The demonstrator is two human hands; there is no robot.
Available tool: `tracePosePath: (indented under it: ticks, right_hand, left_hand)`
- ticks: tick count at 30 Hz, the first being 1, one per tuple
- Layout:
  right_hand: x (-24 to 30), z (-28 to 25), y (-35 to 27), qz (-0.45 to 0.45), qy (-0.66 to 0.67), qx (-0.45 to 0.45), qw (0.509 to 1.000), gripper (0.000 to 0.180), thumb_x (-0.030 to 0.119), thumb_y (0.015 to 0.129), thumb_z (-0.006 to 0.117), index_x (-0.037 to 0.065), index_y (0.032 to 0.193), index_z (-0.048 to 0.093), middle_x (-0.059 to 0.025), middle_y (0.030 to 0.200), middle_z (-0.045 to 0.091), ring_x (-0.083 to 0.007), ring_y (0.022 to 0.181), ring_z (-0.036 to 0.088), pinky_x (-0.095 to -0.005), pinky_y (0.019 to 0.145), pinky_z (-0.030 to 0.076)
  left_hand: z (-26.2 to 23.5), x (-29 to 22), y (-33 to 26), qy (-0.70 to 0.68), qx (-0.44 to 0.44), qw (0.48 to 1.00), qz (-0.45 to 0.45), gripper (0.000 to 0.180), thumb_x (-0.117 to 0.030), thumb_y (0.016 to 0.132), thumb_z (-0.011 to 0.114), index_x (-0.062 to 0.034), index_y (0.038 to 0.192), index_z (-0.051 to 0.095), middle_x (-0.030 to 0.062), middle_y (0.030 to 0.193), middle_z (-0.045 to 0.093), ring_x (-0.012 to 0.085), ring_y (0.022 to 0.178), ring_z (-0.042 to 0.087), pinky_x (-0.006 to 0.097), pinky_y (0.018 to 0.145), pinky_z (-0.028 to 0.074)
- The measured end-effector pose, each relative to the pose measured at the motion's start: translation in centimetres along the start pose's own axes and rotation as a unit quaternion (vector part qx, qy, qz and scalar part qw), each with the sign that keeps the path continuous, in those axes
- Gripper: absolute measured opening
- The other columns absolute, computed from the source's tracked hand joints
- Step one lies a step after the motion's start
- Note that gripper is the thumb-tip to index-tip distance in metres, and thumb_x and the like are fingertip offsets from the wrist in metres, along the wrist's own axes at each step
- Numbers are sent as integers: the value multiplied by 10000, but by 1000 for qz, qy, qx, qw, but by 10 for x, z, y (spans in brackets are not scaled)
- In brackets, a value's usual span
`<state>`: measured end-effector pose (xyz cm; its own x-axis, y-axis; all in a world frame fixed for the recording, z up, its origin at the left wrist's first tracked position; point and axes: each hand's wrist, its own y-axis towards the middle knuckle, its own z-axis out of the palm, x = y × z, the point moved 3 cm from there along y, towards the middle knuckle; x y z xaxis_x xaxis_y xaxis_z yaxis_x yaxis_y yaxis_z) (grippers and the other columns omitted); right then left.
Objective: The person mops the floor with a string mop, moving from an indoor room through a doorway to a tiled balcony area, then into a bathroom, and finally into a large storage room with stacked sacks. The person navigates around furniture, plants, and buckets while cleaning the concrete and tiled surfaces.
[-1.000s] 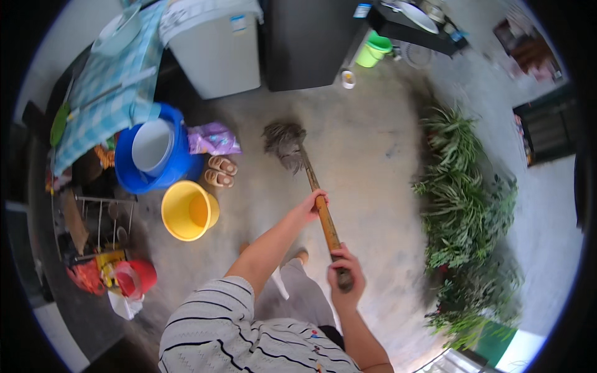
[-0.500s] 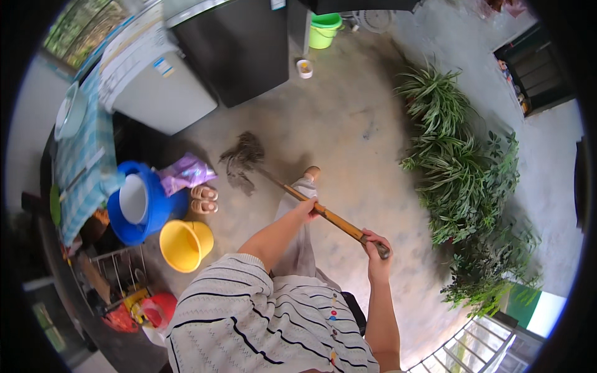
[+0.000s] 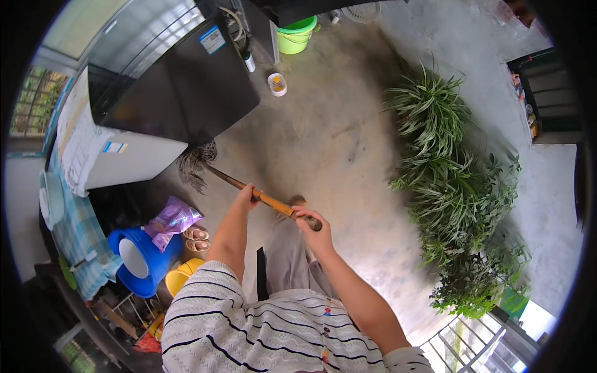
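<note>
A mop (image 3: pixel 275 204) with a wooden handle slants across in front of me, held in both hands. My left hand (image 3: pixel 247 195) is closed round the middle of the handle. My right hand (image 3: pixel 313 227) grips it close to the dark top end. The grey string mop head (image 3: pixel 198 165) lies on the concrete floor, beside the lower corners of the dark appliance (image 3: pixel 186 87) and the light grey one (image 3: pixel 134 163). Part of the mop head's upper edge meets the dark appliance in the picture; whether they touch I cannot tell.
On the left are a blue tub (image 3: pixel 146 276), a yellow bucket (image 3: pixel 180 278), a purple bag (image 3: pixel 174 219) and sandals (image 3: pixel 197 237). A small white bowl (image 3: pixel 277 85) and green bucket (image 3: pixel 295 38) stand ahead. Potted plants (image 3: pixel 448 174) line the right wall.
The mop head has moved forward and left, up to the appliances. Both my hands have gone left and forward with the handle. My view has shifted, and one foot has moved.
</note>
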<state>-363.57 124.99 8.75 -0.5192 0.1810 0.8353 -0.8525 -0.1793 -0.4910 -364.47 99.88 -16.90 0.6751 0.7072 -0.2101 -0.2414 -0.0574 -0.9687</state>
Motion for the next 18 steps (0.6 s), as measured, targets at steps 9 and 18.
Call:
tracePosePath:
  ticks: [9,18]
  right_hand:
    - [114,-107,81,-25,-43,-18,999,68,-11,807,604,-21,872,624,-87,1010,670,-144,960,603,-275,880,457]
    - [269,-226,155,-90,-113,33,989,104,-85,749,604,-23,832,609,-127,973,673,-196,1002,601,-316,920,445]
  left_hand:
    - [142,18,2,71,45,994,-75,263,-313,881,450,-65,832,525,74,764,603,201,675,614,338,580,560]
    - [347,27,-18,4,187,981,-48,378,-403,936,447,-42,863,534,90,784,588,201,689,602,287,578,543]
